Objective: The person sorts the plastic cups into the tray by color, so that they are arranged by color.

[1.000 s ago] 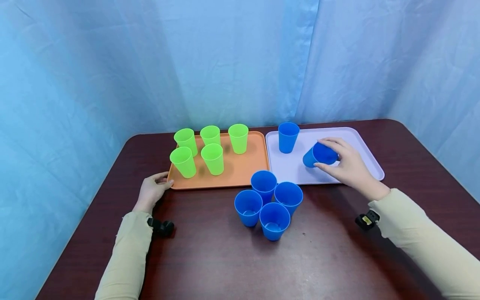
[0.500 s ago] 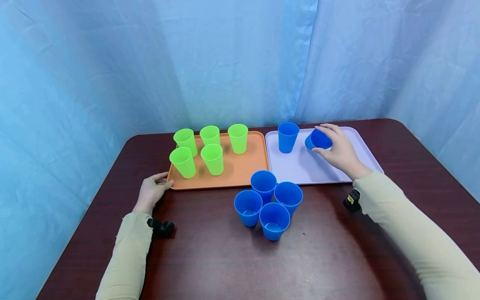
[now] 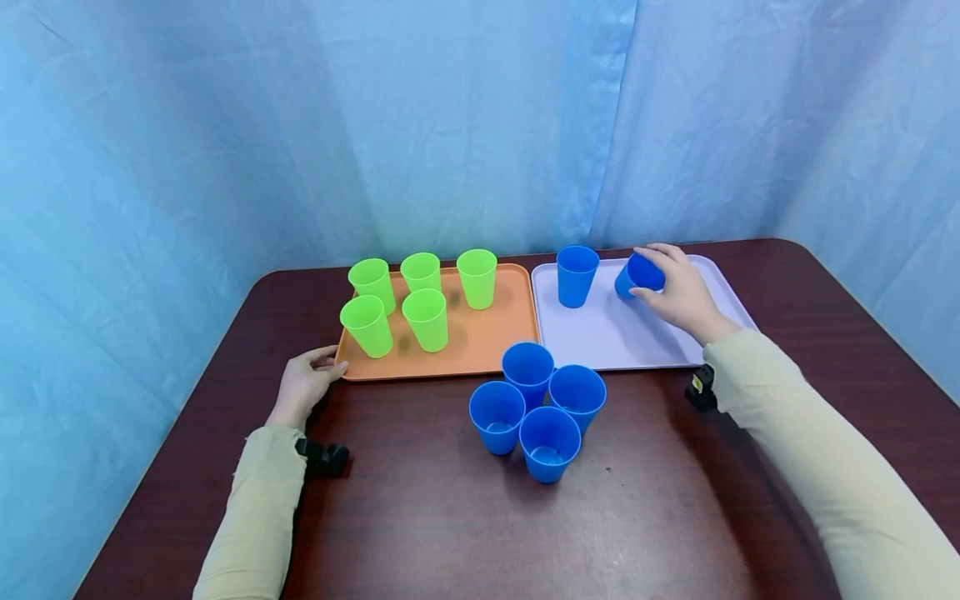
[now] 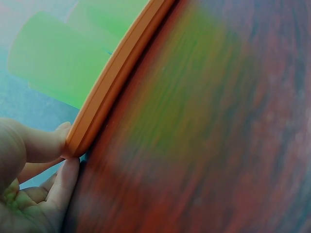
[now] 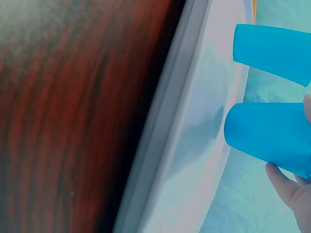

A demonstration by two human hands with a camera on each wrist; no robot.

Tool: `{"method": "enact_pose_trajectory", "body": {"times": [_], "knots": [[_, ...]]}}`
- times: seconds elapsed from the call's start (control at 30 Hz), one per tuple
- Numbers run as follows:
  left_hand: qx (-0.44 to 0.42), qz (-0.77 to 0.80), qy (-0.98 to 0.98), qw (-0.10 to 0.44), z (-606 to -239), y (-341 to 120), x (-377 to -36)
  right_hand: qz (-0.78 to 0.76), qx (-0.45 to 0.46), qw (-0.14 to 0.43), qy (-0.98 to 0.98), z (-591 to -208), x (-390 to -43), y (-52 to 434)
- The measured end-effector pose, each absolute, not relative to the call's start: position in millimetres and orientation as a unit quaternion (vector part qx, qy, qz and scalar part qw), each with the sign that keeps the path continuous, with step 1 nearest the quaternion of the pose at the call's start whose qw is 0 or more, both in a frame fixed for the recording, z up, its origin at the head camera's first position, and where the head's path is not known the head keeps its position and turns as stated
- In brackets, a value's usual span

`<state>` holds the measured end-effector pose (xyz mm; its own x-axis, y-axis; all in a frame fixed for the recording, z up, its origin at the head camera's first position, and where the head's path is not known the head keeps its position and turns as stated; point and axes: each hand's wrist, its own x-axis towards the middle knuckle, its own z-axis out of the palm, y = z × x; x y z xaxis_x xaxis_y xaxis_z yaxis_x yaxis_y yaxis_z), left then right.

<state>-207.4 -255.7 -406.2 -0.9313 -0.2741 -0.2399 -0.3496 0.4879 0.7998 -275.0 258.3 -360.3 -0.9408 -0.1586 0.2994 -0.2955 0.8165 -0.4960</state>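
**Blue cup at the lavender tray**

The right hand (image 3: 678, 293) is gripping a tilted blue cup (image 3: 639, 276) over the lavender tray (image 3: 600, 333), beside an upright blue cup (image 3: 577, 276). The left hand (image 3: 303, 385) is pinching the orange tray (image 3: 480, 342) corner, fingers curled.

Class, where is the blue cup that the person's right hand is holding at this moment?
In the head view, the held blue cup is tilted in the right hand over the far part of the lilac tray, just right of the upright blue cup.
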Motion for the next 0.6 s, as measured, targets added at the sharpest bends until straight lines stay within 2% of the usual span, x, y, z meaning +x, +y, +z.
{"method": "enact_pose_trajectory", "body": {"times": [0.6], "knots": [[-0.188,0.476,0.858,0.045,-405.4,-253.9,-206.6,0.264,0.079,0.026,-0.961,-350.1,-290.6,260.2]]}}
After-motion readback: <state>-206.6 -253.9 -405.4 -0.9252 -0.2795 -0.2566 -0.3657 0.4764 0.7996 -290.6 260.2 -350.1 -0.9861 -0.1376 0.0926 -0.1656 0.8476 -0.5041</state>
